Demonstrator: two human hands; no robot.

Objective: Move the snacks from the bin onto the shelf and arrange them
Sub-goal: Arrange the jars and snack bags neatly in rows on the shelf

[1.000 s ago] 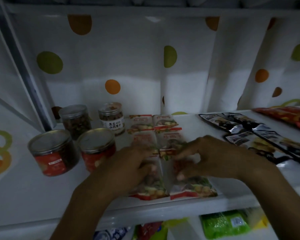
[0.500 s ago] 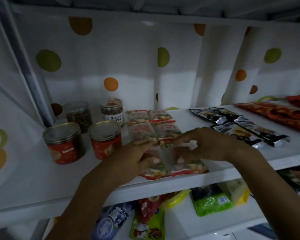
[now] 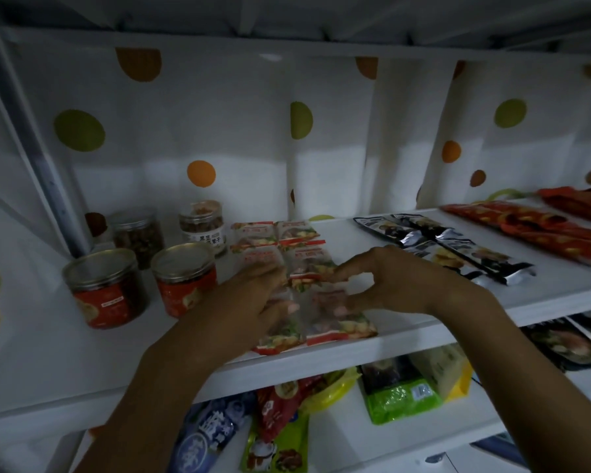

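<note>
Small red-and-clear snack packets [image 3: 273, 232] lie in two columns on the white shelf [image 3: 321, 360], running from the back to the front edge. My left hand [image 3: 239, 308] rests flat on the left column, fingers fairly straight, thumb pressing near the gap between columns. My right hand [image 3: 400, 285] reaches in from the right. Its curled index finger and thumb pinch the front right packet [image 3: 338, 327] near that packet's far end. The front left packet [image 3: 280, 343] is partly hidden under my left hand. No bin is in view.
Two red-labelled jars [image 3: 108, 295] and two clear jars [image 3: 139, 233] stand left of the packets. Black packets [image 3: 458, 250] and long red packets [image 3: 533, 230] lie to the right. The lower shelf holds a green bag [image 3: 400, 401] and a blue bag [image 3: 205, 435].
Both hands stay on the packet columns with only small finger shifts. The view has drawn back and tilted, so more of the lower shelf shows.
</note>
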